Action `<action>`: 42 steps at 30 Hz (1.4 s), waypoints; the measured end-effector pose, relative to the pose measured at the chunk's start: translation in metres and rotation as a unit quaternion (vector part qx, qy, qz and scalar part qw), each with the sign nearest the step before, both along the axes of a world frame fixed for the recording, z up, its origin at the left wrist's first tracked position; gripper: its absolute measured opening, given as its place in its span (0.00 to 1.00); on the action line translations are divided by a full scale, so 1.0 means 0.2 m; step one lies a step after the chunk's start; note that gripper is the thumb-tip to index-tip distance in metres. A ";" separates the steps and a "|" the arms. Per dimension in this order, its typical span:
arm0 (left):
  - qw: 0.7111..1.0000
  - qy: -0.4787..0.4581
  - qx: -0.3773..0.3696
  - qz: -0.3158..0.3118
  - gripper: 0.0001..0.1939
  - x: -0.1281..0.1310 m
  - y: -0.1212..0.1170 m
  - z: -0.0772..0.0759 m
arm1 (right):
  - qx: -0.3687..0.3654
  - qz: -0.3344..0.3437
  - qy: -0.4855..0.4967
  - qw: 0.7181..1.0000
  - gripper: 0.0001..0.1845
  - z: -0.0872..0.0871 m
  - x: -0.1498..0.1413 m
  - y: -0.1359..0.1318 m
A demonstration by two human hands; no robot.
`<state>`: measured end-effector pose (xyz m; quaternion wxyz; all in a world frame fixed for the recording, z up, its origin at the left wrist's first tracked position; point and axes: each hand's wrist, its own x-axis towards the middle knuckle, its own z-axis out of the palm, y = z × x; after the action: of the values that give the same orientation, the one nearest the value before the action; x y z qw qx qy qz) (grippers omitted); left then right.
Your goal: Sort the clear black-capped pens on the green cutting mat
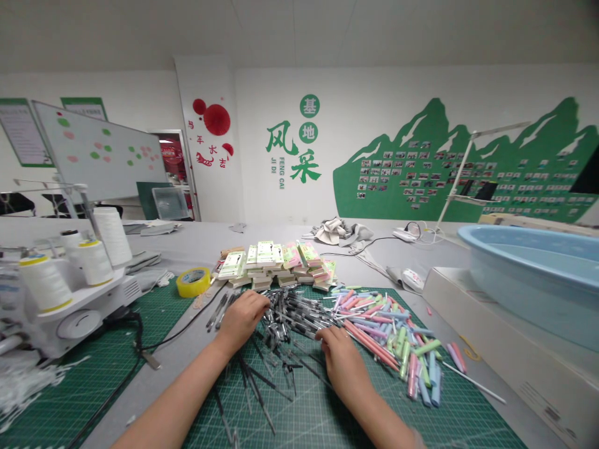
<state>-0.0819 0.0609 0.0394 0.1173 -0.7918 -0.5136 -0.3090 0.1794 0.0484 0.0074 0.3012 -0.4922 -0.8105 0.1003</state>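
Observation:
A heap of black and clear pens (pixel 299 310) lies on the green cutting mat (pixel 299 418). At the heap's left side is my left hand (pixel 241 319), its fingers drawn together at the pens; what they hold, if anything, is hidden. My right hand (pixel 345 357) reaches to the heap's right front with curled fingers, their tips too hidden to show what is in them. Loose thin black sticks (pixel 255 383) spread across the mat between my forearms. Right of the heap is a pile of pastel pink, green, blue and purple tubes (pixel 397 330). Behind it, small green and pink printed boxes (pixel 271 257) are stacked.
A sewing machine (pixel 84 312) with white thread cones (pixel 44 284) stands at left, its cable crossing the table. Yellow tape (pixel 193 282) sits beside the boxes. At right, a blue basin (pixel 524 274) rests on a white box (pixel 491 330). Cloth scraps (pixel 334 231) lie behind.

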 end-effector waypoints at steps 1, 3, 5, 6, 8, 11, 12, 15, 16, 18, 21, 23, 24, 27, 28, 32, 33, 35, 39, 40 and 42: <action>1.000 0.003 0.000 -0.001 0.09 0.00 0.00 0.00 | -0.001 0.001 0.000 1.000 0.17 0.00 0.00 0.00; 1.000 0.008 0.003 -0.003 0.10 0.00 0.00 0.00 | -0.003 0.002 0.001 1.000 0.17 0.00 0.00 0.00; 1.000 0.007 0.009 -0.005 0.10 0.00 0.00 0.00 | -0.005 0.003 0.005 1.000 0.17 0.00 0.00 0.00; 1.000 0.005 0.012 -0.005 0.10 0.00 0.00 0.01 | -0.005 0.004 0.007 1.000 0.17 0.00 0.00 0.00; 1.000 0.001 0.013 -0.004 0.10 0.00 -0.01 0.01 | -0.006 0.004 0.011 1.000 0.17 0.00 0.00 0.00; 1.000 0.000 0.010 -0.001 0.10 0.00 -0.01 0.01 | -0.007 0.004 0.016 1.000 0.17 0.00 0.00 0.00; 1.000 0.001 0.010 -0.002 0.10 0.00 -0.01 0.01 | -0.007 0.003 0.017 1.000 0.17 0.00 0.00 0.00; 1.000 0.000 0.012 -0.004 0.10 0.00 -0.01 0.01 | -0.007 0.003 0.015 1.000 0.17 0.00 0.00 0.00; 1.000 0.001 0.013 -0.004 0.10 0.00 -0.01 0.01 | -0.007 0.003 0.013 1.000 0.17 0.00 0.00 0.00; 1.000 0.006 0.014 -0.002 0.10 0.00 0.00 0.00 | -0.007 0.003 0.011 1.000 0.17 0.00 0.00 0.00; 1.000 0.023 0.016 0.003 0.11 -0.01 0.00 0.00 | -0.007 0.001 0.010 1.000 0.17 0.00 0.00 0.00; 0.999 0.045 0.023 0.006 0.11 -0.01 -0.01 0.01 | -0.005 0.002 0.009 1.000 0.17 0.00 0.00 0.00; 0.998 0.059 0.028 0.005 0.11 -0.01 -0.01 0.01 | -0.004 0.002 0.007 1.000 0.17 0.00 0.00 0.00; 0.994 0.098 0.052 -0.009 0.12 -0.01 -0.02 0.01 | 0.001 0.002 0.003 1.000 0.17 0.00 0.00 -0.01; 0.992 0.105 0.062 -0.018 0.12 0.00 -0.03 0.01 | 0.002 0.003 0.005 1.000 0.17 0.01 -0.01 -0.01; 0.984 0.128 0.091 -0.081 0.15 0.05 -0.06 0.00 | -0.010 0.025 0.043 0.999 0.16 0.02 -0.03 -0.04; 0.982 0.132 0.094 -0.098 0.17 0.07 -0.07 0.00 | -0.017 0.031 0.058 0.998 0.15 0.02 -0.03 -0.04; 0.982 0.116 0.101 -0.110 0.18 0.08 -0.07 0.01 | -0.034 0.039 0.089 0.995 0.14 0.02 -0.03 -0.05; 0.993 -0.023 0.115 0.008 0.16 0.03 -0.04 0.04 | -0.054 0.033 0.143 0.988 0.13 0.00 -0.03 -0.03; 0.992 -0.051 0.110 0.043 0.15 0.01 -0.03 0.04 | -0.056 0.030 0.151 0.987 0.13 -0.01 -0.03 -0.02; 0.993 -0.059 0.063 0.081 0.11 -0.05 0.00 0.03 | -0.068 0.027 0.163 0.984 0.12 -0.02 -0.03 -0.01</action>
<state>-0.0928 0.0619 0.0444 0.1608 -0.7192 -0.5614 -0.3765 0.1744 0.0465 0.0042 0.3921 -0.4669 -0.7549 0.2418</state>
